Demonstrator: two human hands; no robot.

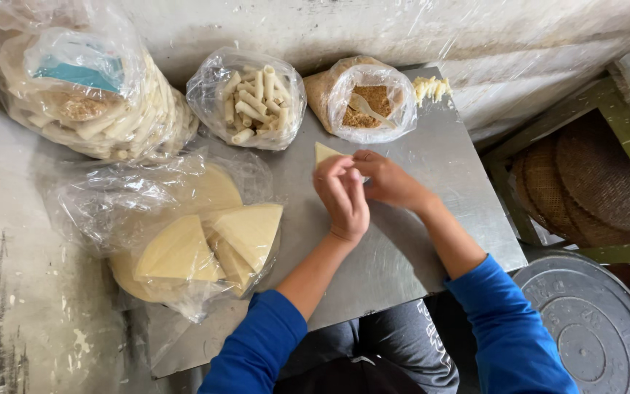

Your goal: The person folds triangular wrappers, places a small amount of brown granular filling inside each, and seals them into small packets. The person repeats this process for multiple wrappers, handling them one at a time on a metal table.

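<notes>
Both my hands meet at the middle of a grey metal tabletop [410,241]. My left hand [343,195] and my right hand [388,179] fold over a pale yellow pastry wrapper [324,152], whose corner sticks out above my left fingers. The rest of the wrapper is hidden under my hands. An open plastic bag of brown crumbly filling [370,102] with a spoon in it stands just beyond my hands.
A plastic bag of rolled pastry sticks [251,98] sits at the back. A bigger bag of rolls [89,95] lies far left. A bag of wedge-shaped wrappers [198,244] lies left. Loose rolls [432,87] sit at the back right. Woven trays [592,190] and a round metal lid [592,328] are to the right.
</notes>
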